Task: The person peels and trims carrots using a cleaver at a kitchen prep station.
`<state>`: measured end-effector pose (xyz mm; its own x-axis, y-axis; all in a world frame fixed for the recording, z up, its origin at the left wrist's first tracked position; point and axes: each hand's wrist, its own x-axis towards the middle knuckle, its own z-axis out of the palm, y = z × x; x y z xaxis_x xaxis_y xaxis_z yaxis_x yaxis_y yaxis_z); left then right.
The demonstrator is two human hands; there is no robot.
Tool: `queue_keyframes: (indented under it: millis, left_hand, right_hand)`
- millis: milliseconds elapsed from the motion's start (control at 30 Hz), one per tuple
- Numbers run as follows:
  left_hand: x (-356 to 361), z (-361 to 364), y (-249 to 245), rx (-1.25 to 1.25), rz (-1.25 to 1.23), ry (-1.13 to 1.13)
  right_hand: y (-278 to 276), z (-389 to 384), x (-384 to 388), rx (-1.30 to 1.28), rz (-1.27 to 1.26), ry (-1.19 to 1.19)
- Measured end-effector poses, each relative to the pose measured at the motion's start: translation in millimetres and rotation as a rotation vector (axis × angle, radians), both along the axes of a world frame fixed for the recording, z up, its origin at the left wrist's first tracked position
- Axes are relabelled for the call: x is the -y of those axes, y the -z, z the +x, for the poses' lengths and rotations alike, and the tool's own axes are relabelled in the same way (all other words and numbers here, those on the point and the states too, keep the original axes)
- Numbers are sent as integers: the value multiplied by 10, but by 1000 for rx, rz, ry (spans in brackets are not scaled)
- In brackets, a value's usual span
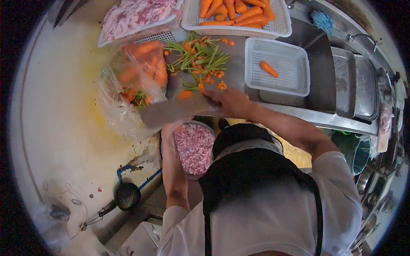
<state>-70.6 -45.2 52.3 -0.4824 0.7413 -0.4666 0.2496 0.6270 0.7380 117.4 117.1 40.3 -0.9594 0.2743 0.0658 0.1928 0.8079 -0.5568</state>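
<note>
My right hand (234, 103) is closed around the handle of a broad cleaver (171, 110), whose blade points left, slightly blurred. Below the blade is my left hand (171, 127), its fingers hidden behind the metal; a bit of orange shows beside it, and I cannot tell what it holds. Just past the blade, cut carrot tops (200, 64) with green stems lie scattered on the steel counter (237, 64). To the left, a clear plastic bag (113, 91) full of carrots (145, 66) leans close to the blade's tip.
A white basket (252, 85) at the right contains one carrot (268, 69). Behind stand a basket of carrots (288, 25) and a basket of raw meat (136, 19). Chopped meat (194, 147) fills a tub below the counter edge. A sink (318, 64) lies at the right.
</note>
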Motion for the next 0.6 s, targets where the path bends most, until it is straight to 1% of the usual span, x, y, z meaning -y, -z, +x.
queue_keyframes:
  millis: [67,100,133,167,200,267,300,333,367,400,433,467,500,533,567,600]
  left_hand:
    - [-28,-6,-34,-7,27,36]
    - [-17,-61,34,-16,36,41]
    - [35,-102,153,23,202,73]
    - [103,-132,287,72,362,104]
    - [101,-92,250,77,356,106]
    - [0,-46,161,-151,416,80]
    - [3,-31,174,-155,420,78]
    - [-27,-36,215,241,436,-175]
    - [-76,-47,264,641,433,-421]
    - [-136,-69,338,638,443,-413]
    - [-208,-86,395,825,483,-472]
    - [-271,-106,452,1014,517,-530]
    - [-395,-91,448,1012,522,-521]
    - [-569,-60,448,1033,509,-565]
    - [-747,-44,439,1054,496,-611]
    - [-944,-73,467,1066,560,-596]
  right_hand:
    - [174,1,-62,-9,-2,22]
    - [265,-24,-128,-22,-4,48]
    - [355,-36,-185,-27,0,56]
    - [462,-20,-209,49,-79,110]
    - [457,12,-193,126,-161,159]
    - [401,75,-221,101,-183,186]
    - [346,129,-207,79,-212,219]
    - [435,189,-222,70,-198,221]
    - [612,264,-213,59,-280,295]
    - [704,329,-195,48,-365,368]
    - [622,375,-171,39,-358,370]
    - [539,437,-134,48,-462,455]
    - [475,495,-117,55,-565,540]
    - [492,566,-128,-7,-543,539]
    - [499,653,-118,-12,-538,539]
    - [386,723,-97,-57,-651,601]
